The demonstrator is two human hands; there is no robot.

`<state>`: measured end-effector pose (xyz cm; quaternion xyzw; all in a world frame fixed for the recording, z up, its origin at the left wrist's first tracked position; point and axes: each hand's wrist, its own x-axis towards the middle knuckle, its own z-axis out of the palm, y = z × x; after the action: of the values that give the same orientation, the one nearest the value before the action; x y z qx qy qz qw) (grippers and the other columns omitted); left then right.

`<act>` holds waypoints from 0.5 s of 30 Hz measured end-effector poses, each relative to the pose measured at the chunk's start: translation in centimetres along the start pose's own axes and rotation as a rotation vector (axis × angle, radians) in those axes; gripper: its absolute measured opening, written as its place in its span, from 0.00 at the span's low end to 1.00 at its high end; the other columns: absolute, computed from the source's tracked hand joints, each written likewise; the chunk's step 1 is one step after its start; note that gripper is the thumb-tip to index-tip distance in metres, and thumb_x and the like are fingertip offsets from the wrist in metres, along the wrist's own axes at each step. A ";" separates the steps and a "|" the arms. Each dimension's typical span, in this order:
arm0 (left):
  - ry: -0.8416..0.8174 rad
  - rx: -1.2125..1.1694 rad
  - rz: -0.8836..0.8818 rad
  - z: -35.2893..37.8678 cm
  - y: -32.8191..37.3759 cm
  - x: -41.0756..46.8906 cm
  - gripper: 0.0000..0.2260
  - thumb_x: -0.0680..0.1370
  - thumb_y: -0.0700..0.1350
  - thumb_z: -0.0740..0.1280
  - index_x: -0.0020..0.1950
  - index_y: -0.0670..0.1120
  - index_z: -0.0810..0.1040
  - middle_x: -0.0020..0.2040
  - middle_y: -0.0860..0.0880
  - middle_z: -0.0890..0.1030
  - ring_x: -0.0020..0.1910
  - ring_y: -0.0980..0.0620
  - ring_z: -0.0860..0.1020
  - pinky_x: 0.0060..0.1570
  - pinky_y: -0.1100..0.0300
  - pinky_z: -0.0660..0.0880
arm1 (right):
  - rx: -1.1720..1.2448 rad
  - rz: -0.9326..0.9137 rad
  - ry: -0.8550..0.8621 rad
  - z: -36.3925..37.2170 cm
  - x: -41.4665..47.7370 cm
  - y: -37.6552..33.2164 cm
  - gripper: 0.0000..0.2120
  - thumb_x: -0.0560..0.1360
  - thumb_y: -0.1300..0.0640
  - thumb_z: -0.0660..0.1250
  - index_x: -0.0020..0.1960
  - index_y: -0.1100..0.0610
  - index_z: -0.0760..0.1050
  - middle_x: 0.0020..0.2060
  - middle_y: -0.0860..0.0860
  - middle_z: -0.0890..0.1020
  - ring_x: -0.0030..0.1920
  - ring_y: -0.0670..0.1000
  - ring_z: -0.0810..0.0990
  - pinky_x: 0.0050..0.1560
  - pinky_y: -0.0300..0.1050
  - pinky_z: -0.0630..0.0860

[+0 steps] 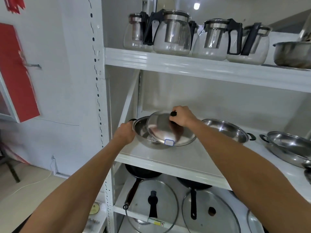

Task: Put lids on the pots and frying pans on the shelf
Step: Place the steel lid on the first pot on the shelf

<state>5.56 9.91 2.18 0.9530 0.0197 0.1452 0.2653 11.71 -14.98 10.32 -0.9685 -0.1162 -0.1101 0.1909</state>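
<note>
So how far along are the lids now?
Done: nothing lidded in view. In hand: right hand tilts a steel lid over the leftmost steel pot, steadied by the left hand. Left: two open steel pots and black frying pans below.

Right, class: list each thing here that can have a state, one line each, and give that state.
Steel lid: tilted, not seated.
Left pot: uncovered.
Right hand: gripping the lid's knob.
Left hand: holding the pot's handle.
Middle pot: uncovered.
Right pot: uncovered.
Glass lids: lying on the bottom shelf.
</note>
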 end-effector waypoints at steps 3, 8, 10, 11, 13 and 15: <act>-0.053 0.065 -0.033 0.0 -0.7 1.2 0.22 0.75 0.34 0.57 0.69 0.40 0.70 0.61 0.37 0.78 0.58 0.36 0.77 0.58 0.45 0.77 | 0.018 -0.008 -0.014 2.8 2.3 -1.6 0.11 0.72 0.52 0.69 0.51 0.57 0.80 0.50 0.59 0.81 0.49 0.62 0.81 0.51 0.49 0.79; -0.148 0.157 -0.034 0.3 -0.9 2.9 0.22 0.76 0.34 0.57 0.71 0.40 0.67 0.67 0.40 0.73 0.65 0.38 0.73 0.63 0.44 0.73 | 0.002 -0.018 -0.024 6.8 4.6 -3.5 0.09 0.74 0.54 0.66 0.48 0.59 0.79 0.51 0.61 0.79 0.48 0.64 0.81 0.49 0.51 0.80; -0.170 0.197 -0.004 0.5 -1.2 3.6 0.24 0.76 0.35 0.56 0.73 0.41 0.66 0.70 0.42 0.70 0.68 0.39 0.72 0.66 0.43 0.72 | 0.009 -0.012 -0.024 7.8 4.9 -3.8 0.10 0.75 0.52 0.65 0.49 0.59 0.78 0.53 0.63 0.78 0.49 0.65 0.80 0.50 0.52 0.79; -0.175 0.208 0.001 0.6 -1.3 3.8 0.25 0.76 0.35 0.56 0.74 0.42 0.65 0.71 0.42 0.70 0.69 0.39 0.71 0.67 0.43 0.71 | 0.015 -0.005 -0.016 8.1 5.1 -3.9 0.12 0.76 0.52 0.65 0.51 0.60 0.78 0.54 0.63 0.77 0.51 0.66 0.80 0.52 0.53 0.78; -0.182 0.217 0.003 0.8 -1.1 4.1 0.26 0.76 0.35 0.56 0.75 0.43 0.64 0.72 0.43 0.69 0.70 0.40 0.70 0.68 0.43 0.70 | 0.014 0.013 0.012 8.7 5.2 -3.9 0.14 0.77 0.51 0.64 0.55 0.60 0.78 0.56 0.63 0.75 0.53 0.66 0.79 0.55 0.53 0.77; -0.195 0.217 0.001 0.8 -0.7 4.0 0.25 0.77 0.35 0.56 0.75 0.42 0.63 0.72 0.42 0.69 0.69 0.39 0.71 0.68 0.43 0.70 | 0.006 0.031 0.037 9.2 5.1 -3.9 0.15 0.78 0.51 0.62 0.57 0.61 0.77 0.57 0.62 0.74 0.53 0.66 0.79 0.55 0.53 0.76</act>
<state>9.67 10.60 2.28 0.9857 0.0091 0.0491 0.1612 17.08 -6.92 4.68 -0.9673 -0.0982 -0.1247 0.1977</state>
